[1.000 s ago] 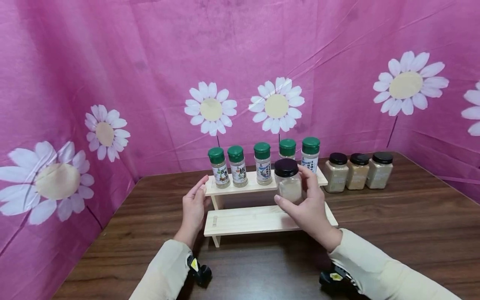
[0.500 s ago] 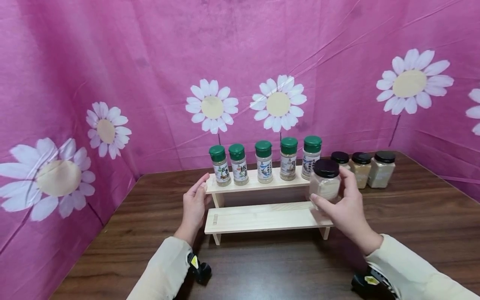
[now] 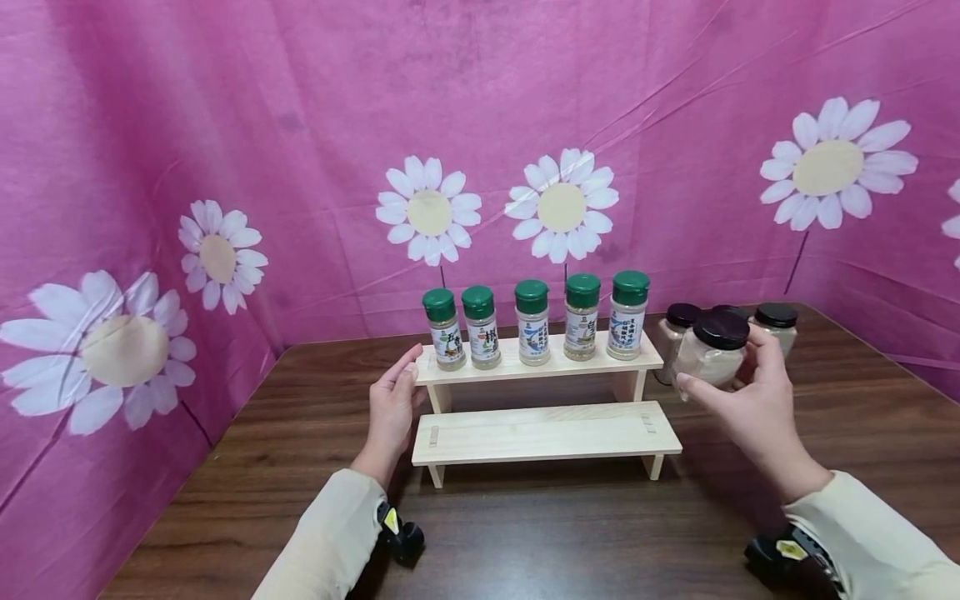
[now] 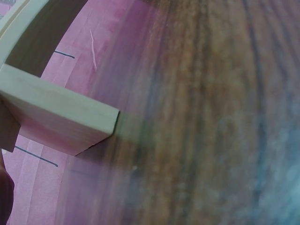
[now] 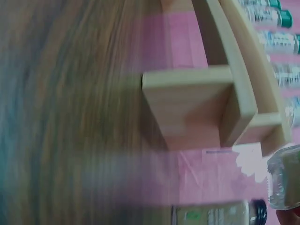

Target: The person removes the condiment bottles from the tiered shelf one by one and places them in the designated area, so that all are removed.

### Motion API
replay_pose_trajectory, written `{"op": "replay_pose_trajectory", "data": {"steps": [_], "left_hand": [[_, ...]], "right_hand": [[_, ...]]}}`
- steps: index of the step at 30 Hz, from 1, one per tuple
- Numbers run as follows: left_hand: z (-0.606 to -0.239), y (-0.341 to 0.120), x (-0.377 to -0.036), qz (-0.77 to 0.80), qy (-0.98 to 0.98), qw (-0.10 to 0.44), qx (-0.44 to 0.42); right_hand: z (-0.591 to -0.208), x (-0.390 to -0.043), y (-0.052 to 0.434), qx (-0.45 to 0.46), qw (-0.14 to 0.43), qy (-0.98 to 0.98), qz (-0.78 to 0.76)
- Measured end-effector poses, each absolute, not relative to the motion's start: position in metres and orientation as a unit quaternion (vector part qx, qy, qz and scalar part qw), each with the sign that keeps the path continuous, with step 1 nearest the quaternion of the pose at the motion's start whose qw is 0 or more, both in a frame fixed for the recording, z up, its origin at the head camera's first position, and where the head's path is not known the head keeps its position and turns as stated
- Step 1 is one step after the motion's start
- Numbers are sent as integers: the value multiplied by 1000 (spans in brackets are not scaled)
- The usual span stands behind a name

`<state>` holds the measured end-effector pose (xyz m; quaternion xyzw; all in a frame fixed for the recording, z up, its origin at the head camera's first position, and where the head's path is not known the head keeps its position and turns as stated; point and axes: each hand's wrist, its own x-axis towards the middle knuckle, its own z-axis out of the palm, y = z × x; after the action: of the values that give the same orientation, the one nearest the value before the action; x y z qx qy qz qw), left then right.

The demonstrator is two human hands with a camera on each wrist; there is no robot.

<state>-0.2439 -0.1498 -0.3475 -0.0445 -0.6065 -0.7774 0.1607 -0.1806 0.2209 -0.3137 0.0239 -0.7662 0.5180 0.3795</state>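
Observation:
My right hand (image 3: 761, 408) grips a clear square spice jar (image 3: 708, 362) with a black lid. The jar is tilted a little and hangs above the table, right of a two-tier wooden display rack (image 3: 540, 437). Part of it also shows at the edge of the right wrist view, as a clear jar (image 5: 285, 178). My left hand (image 3: 388, 408) holds the left end of the rack's upper tier; some of its fingers are hidden. Several green-capped spice shakers (image 3: 533, 325) stand upright in a row on that tier. No jar stands on the lower tier.
Behind the held jar, other black-lidded jars (image 3: 777, 321) stand on the dark wooden table (image 3: 525, 542), partly covered by it and my right hand. A pink cloth (image 3: 315, 125) printed with white daisies hangs behind the table and at its sides.
My right hand has carried the black-lidded jar rightward, from in front of the rack to in front of the other black-lidded jars. My left hand has stayed at the rack's left end.

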Motion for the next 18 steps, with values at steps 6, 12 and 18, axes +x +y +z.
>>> {"op": "replay_pose_trajectory", "data": {"steps": [6,12,18], "left_hand": [[-347,-150,-243,-785,-598,154,-45],[-347,-151,-245,-783,-600,156,-43],[-347,-150,-244,-786,-598,153,-41]], "right_hand": [[-324,-192,237,-8,323,-794,515],[-332,-202,244,-27,273,-825,495],[-334,-205,247,-38,245,-849,467]]}}
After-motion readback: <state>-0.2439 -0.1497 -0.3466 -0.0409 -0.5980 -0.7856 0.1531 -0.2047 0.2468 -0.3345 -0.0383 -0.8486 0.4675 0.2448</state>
